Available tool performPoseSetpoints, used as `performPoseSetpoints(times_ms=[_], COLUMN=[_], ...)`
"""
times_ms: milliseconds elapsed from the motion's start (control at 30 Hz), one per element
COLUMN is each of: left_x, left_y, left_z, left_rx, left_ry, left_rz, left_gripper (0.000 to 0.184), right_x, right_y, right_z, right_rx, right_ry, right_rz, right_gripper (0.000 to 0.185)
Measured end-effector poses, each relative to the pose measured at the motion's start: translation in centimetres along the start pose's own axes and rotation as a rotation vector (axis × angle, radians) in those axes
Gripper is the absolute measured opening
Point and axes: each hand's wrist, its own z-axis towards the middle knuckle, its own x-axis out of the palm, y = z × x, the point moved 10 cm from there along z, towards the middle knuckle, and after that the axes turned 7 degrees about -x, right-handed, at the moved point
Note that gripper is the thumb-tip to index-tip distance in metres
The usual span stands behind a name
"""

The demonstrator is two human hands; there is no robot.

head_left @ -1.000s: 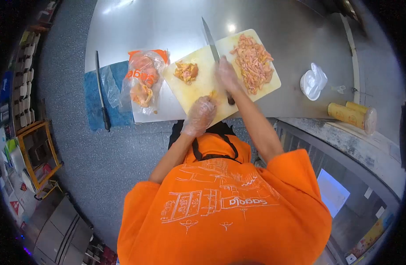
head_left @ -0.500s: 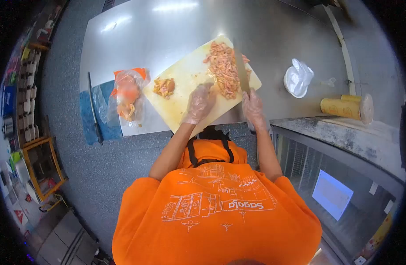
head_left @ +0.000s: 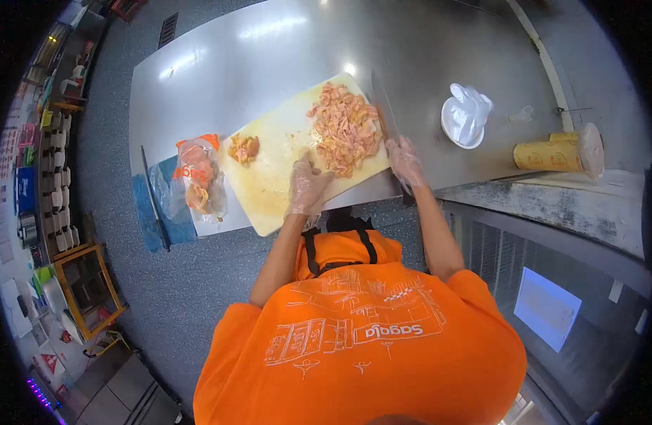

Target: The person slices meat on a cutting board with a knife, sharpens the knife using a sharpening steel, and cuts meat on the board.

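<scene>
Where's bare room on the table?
Bare: table beyond the board; strip between knife and bowl; board's middle, between small pile and heap, bar scraps.
Crowded: table's near-left corner, with bag, cloth, rod; heap, flanked by left hand, right hand and knife.

The knife (head_left: 385, 115) is blurred — its handle seemingly hidden by the right hand (head_left: 405, 163).

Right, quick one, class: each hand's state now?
Left hand, gloved in clear plastic: partly curled beside the pink heap of sliced meat; whether holding any cannot be told.
Right hand, likewise gloved: closed on the long grey-bladed knife.
</scene>
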Motion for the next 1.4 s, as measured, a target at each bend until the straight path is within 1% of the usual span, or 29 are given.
performPoseSetpoints(times_ms=[33,133,167,200,233,267,333,400,467,533,567,633,667,733,767,833,867,967,1033,1067,1100,1133,1167,1200,1267,1300,1367,1400], left_x=[0.3,3.0,3.3,4.0,4.0,4.2,3.2,5.2,5.9,6.3,7.6,9.3,9.1,8.7,8.6,8.3,7.6,3.8,0.6,-2.0,-4.9,-7.7,-11.0,-14.2,-20.3,-23.2,-27.9,-29.1], left_y=[-0.6,-3.4,-3.2,-2.3,-2.9,-3.6,-7.2,-8.3,-9.5,-11.8,-12.2,-12.3,-12.3,-12.0,-11.3,-10.4,-9.7,-7.6,-4.5,-2.8,-1.0,0.9,1.4,3.0,6.4,9.0,13.8,13.7], left_z=[-0.2,-0.3,0.5,1.5,1.5,1.2,-0.2,1.0,0.6,-1.9,-2.2,-3.3,-4.2,-5.5,-6.0,-7.1,-7.5,-7.4,-6.5,-6.3,-6.3,-6.1,-6.7,-7.1,-8.0,-7.9,-7.8,-7.4], left_rx=[-0.042,0.124,0.143,0.161,0.180,0.224,0.315,0.363,0.515,0.769,0.764,0.734,0.779,0.870,0.871,0.874,0.848,0.739,0.608,0.542,0.475,0.412,0.518,0.496,0.459,0.379,0.217,0.219], left_ry=[0.031,0.207,0.128,0.052,-0.024,-0.065,-0.149,0.036,-0.005,-0.278,-0.200,-0.037,-0.067,-0.134,-0.104,-0.046,-0.028,-0.010,-0.038,-0.041,-0.052,-0.070,-0.275,-0.409,-0.665,-0.774,-0.974,-0.951], left_rz=[-0.084,-0.390,-0.273,-0.153,-0.034,-0.059,-0.114,-0.123,0.016,0.303,0.507,0.912,0.913,0.914,0.890,0.844,0.810,0.717,0.663,0.529,0.395,0.258,0.299,0.284,0.246,0.222,0.167,0.116], left_gripper=[0.062,0.065,0.062,0.059,0.056,0.052,0.045,0.035,0.030,0.029,0.034,0.044,0.048,0.056,0.059,0.064,0.064,0.064,0.064,0.061,0.058,0.056,0.043,0.040,0.034,0.031,0.027,0.026], right_x=[1.5,2.8,3.3,3.3,3.5,3.7,4.6,5.1,5.2,3.9,3.5,2.9,2.8,2.5,2.6,3.1,3.5,3.4,3.8,4.5,5.2,5.7,6.2,6.5,5.9,5.7,5.1,5.0], right_y=[-3.0,-2.8,-2.5,-1.9,-1.6,-1.4,-2.2,-2.9,-3.2,-1.1,-0.1,1.1,1.6,4.0,4.7,5.3,5.7,7.1,8.9,9.7,9.7,9.5,9.6,9.8,9.9,9.9,10.7,11.2], right_z=[-1.0,-3.4,-3.8,-4.2,-4.6,-4.9,-5.0,-5.1,-5.2,-5.5,-5.6,-6.3,-7.1,-7.2,-7.3,-7.2,-7.1,-7.4,-7.7,-7.6,-7.9,-7.7,-7.5,-7.6,-7.5,-7.3,-7.3,-7.4], right_rx=[0.026,0.038,0.041,-0.007,-0.056,-0.104,-0.114,-0.117,-0.117,-0.065,-0.042,-0.127,-0.165,-0.120,-0.096,-0.164,-0.201,-0.167,-0.247,-0.302,-0.441,-0.433,-0.427,-0.417,-0.311,-0.254,-0.242,-0.231], right_ry=[-0.105,-0.091,-0.023,-0.054,-0.088,-0.122,-0.156,-0.187,-0.219,-0.115,-0.065,-0.201,-0.262,-0.169,-0.122,-0.154,-0.169,-0.198,-0.139,-0.106,-0.170,-0.143,-0.120,-0.093,-0.058,-0.046,-0.127,-0.167], right_rz=[-0.063,-0.007,0.046,0.013,-0.021,-0.053,-0.072,-0.091,-0.112,-0.030,0.010,-0.051,-0.080,0.003,0.041,-0.053,-0.098,-0.147,-0.327,-0.408,-0.309,-0.321,-0.336,-0.356,-0.339,-0.337,-0.244,-0.197], right_gripper=[0.050,0.054,0.055,0.050,0.045,0.039,0.039,0.038,0.038,0.040,0.041,0.040,0.042,0.048,0.053,0.059,0.063,0.065,0.065,0.065,0.067,0.066,0.066,0.066,0.060,0.057,0.048,0.045])
